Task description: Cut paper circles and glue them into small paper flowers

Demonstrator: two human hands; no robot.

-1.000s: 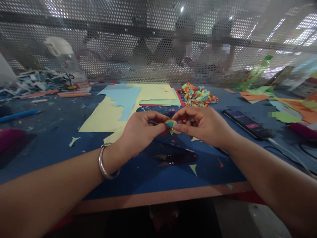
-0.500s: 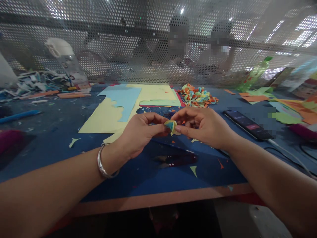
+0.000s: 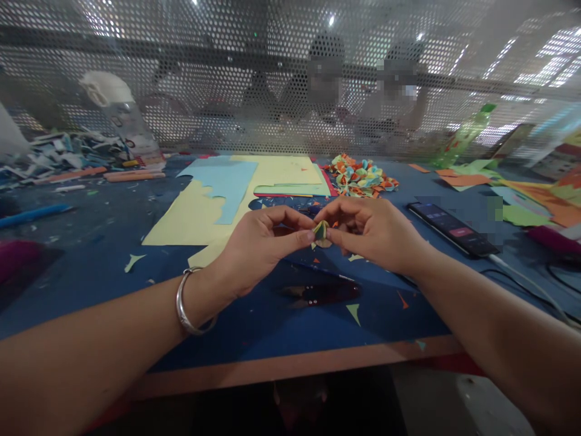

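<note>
Left hand point(image 3: 267, 245): thumb and index finger pinched on one side of a small folded piece point(image 3: 321, 231), yellow-green. Right hand point(image 3: 376, 230): thumb and fingertips pinched on its other side. Piece is held up above the blue tabletop point(image 3: 218, 339), between the hands; fingertips cover its edges, so exact fold unclear. Right hand's remaining fingers curl in shadow, partly hidden. Snips point(image 3: 322, 295) lie below, dark handle blending into the surface. Both forearms are cut off by the frame. Two people behind the perforated screen point(image 3: 204, 79) are dim, heads pixelated. Phone point(image 3: 454, 229): screen lit, lettering too small to read. White-capped bottle point(image 3: 129, 124): printed markings, illegible.
</note>
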